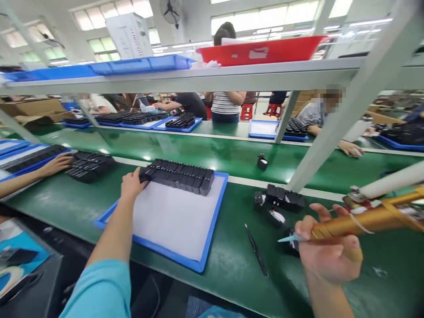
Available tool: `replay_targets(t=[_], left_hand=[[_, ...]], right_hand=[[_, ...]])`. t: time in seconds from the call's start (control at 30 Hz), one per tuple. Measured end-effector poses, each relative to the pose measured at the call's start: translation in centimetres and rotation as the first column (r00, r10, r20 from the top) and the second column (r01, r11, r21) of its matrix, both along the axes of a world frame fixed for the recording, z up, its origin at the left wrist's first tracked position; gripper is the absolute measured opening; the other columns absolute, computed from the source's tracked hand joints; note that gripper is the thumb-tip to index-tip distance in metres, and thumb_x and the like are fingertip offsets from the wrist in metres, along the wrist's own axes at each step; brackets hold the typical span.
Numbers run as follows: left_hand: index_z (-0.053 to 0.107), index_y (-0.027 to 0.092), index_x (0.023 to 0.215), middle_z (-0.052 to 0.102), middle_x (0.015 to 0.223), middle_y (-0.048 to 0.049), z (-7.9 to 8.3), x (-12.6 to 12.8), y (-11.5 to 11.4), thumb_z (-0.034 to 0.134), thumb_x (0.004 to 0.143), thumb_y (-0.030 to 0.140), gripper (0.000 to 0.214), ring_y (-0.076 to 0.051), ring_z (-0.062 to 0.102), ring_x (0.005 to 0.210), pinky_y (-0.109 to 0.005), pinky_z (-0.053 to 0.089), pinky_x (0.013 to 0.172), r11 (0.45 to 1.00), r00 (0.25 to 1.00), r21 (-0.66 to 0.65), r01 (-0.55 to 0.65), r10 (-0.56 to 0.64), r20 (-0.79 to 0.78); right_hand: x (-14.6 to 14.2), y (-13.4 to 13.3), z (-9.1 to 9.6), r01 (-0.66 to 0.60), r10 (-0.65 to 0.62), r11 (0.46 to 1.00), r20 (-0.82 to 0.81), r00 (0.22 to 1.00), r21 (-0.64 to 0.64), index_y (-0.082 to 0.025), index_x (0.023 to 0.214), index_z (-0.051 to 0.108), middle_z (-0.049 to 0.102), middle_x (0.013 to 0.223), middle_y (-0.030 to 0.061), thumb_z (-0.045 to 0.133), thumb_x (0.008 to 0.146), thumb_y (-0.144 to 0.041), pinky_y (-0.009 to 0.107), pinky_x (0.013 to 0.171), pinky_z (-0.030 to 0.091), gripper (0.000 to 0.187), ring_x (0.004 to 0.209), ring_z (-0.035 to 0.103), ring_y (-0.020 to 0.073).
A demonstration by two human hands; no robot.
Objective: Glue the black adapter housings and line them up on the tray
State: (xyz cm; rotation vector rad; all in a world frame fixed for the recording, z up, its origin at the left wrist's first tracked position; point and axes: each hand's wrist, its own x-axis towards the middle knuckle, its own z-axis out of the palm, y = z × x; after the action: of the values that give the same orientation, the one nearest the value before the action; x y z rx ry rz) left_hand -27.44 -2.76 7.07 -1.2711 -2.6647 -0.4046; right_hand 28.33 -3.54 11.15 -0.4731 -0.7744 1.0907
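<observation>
My left hand [132, 183] is closed on a small black block at the near-left end of a double row of black blocks [182, 176]. These blocks stand along the far side of a blue tray [208, 247] lined with a white sheet. In my right hand [331, 251] is a gold glue dispenser [351, 223] with a pale blue tapered nozzle pointing left. Below the nozzle sits a black part, partly hidden by my hand. Several more black blocks [285, 198], some with white faces, lie just beyond it. Black tweezers [255, 249] lie between tray and right hand.
A co-worker's hand [59, 162] touches black blocks [89, 165] at the left. One black part [262, 162] lies on the green belt [198, 145]. A slanted white post [347, 115] stands ahead of my right hand; a shelf [232, 77] spans overhead with a red tray [265, 51].
</observation>
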Motion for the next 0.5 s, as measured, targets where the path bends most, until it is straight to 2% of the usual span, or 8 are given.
replay_targets(t=[0.1,0.17,0.2,0.27,0.33,0.37,0.43,0.5], left_hand=[[0.035,0.010,0.144,0.042,0.139,-0.0257,0.7,2.0,1.8,0.058,0.081,0.035,0.072,-0.045,0.034,0.132,-0.059,0.036,0.102,0.973,0.996,0.228,0.019,0.002,-0.089],[0.036,0.013,0.143,0.045,0.138,-0.0212,1.9,5.8,4.3,0.054,0.084,0.035,0.066,-0.039,0.037,0.132,-0.057,0.032,0.107,0.900,0.984,0.398,0.174,-0.140,-0.113],[0.037,0.013,0.142,0.049,0.135,-0.0192,2.6,8.4,5.9,0.055,0.084,0.036,0.065,-0.036,0.040,0.131,-0.054,0.032,0.109,0.851,0.955,0.434,0.295,-0.277,-0.106],[0.039,0.017,0.141,0.053,0.132,-0.0157,3.7,15.0,9.6,0.060,0.083,0.039,0.066,-0.033,0.047,0.126,-0.050,0.035,0.108,0.740,0.840,0.454,0.496,-0.542,-0.033],[0.033,0.019,0.144,0.057,0.129,-0.0141,4.0,22.0,13.7,0.067,0.079,0.037,0.075,-0.032,0.053,0.121,-0.048,0.039,0.104,0.677,0.673,0.427,0.599,-0.715,0.191],[0.031,0.018,0.145,0.057,0.129,-0.0156,3.7,25.2,15.7,0.072,0.075,0.033,0.083,-0.033,0.053,0.120,-0.048,0.038,0.105,0.674,0.590,0.403,0.619,-0.738,0.328],[0.035,0.011,0.142,0.059,0.124,-0.0179,2.5,30.5,19.3,0.081,0.066,0.031,0.091,-0.034,0.059,0.112,-0.045,0.042,0.100,0.667,0.526,0.370,0.647,-0.742,0.416],[0.040,0.006,0.138,0.060,0.119,-0.0156,0.9,33.8,22.2,0.075,0.075,0.034,0.078,-0.030,0.063,0.104,-0.043,0.047,0.094,0.673,0.494,0.365,0.643,-0.729,0.475]], right_hand=[[-0.2,-0.2,0.0,-0.009,0.009,1.000,-0.004,1.000,0.025,-0.028,0.113,0.059,0.064,0.102,0.0033,0.061,0.075,-0.048,0.030,0.042,0.043,0.043,0.044,0.052,0.0100],[-0.4,-0.3,0.1,-0.010,0.010,0.999,-0.006,1.000,0.039,-0.029,0.114,0.058,0.062,0.106,0.0032,0.058,0.079,-0.046,0.029,0.043,0.044,0.039,0.046,0.053,0.0094],[-0.4,-0.4,0.1,-0.009,0.010,0.999,-0.005,1.000,0.047,-0.030,0.114,0.057,0.062,0.108,0.0031,0.057,0.080,-0.046,0.029,0.044,0.045,0.037,0.047,0.053,0.0091],[-0.5,-0.6,0.1,-0.011,0.011,0.998,0.002,1.000,0.063,-0.031,0.113,0.057,0.060,0.111,0.0031,0.054,0.082,-0.045,0.029,0.044,0.046,0.034,0.048,0.054,0.0084],[-0.6,-0.7,0.1,-0.014,0.013,0.997,0.016,1.000,0.076,-0.031,0.113,0.057,0.059,0.112,0.0034,0.052,0.084,-0.046,0.028,0.045,0.046,0.033,0.048,0.054,0.0076],[-0.6,-0.7,0.1,-0.014,0.012,0.997,0.023,1.000,0.082,-0.031,0.113,0.057,0.059,0.112,0.0036,0.052,0.084,-0.046,0.028,0.045,0.046,0.033,0.048,0.054,0.0074],[-0.7,-0.7,0.0,-0.012,0.009,0.996,0.032,0.999,0.092,-0.031,0.113,0.056,0.058,0.112,0.0038,0.051,0.085,-0.046,0.028,0.045,0.046,0.032,0.049,0.054,0.0074],[-0.8,-0.6,-0.1,-0.008,0.004,0.995,0.036,0.999,0.095,-0.031,0.113,0.055,0.058,0.112,0.0044,0.050,0.086,-0.045,0.028,0.046,0.047,0.031,0.050,0.055,0.0078]])
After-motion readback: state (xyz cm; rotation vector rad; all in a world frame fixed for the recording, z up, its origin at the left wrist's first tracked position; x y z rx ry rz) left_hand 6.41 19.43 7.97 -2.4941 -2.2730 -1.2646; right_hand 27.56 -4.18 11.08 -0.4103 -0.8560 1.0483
